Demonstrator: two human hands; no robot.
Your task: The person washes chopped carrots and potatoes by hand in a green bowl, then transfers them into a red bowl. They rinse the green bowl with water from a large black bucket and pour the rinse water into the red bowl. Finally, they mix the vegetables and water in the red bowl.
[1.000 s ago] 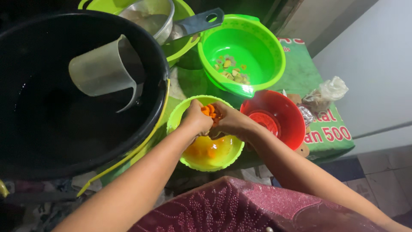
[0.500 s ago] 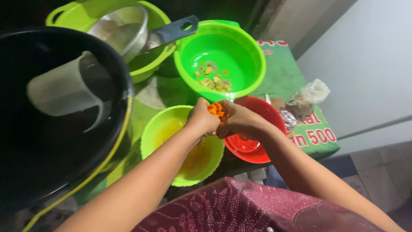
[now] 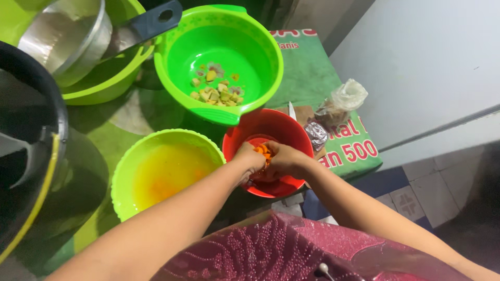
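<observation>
My left hand (image 3: 249,158) and my right hand (image 3: 285,161) are pressed together over a red bowl (image 3: 284,130), both closed around a small clump of orange pieces (image 3: 263,151). To the left of the red bowl stands a yellow-green bowl (image 3: 135,156) that holds yellowish liquid with orange bits. Behind them a bright green bowl (image 3: 268,52) holds several pale diced pieces (image 3: 216,91) at its bottom.
A large black tub (image 3: 47,114) fills the left side. A metal pot with a dark handle (image 3: 148,23) sits in a lime basin (image 3: 112,83) at the back left. Crumpled plastic bags (image 3: 338,106) lie on the green printed cloth (image 3: 312,67) at the right, near the table's edge.
Both hands have carried the orange pieces rightward from above the yellow-green bowl to above the red bowl. The view has shifted right with them.
</observation>
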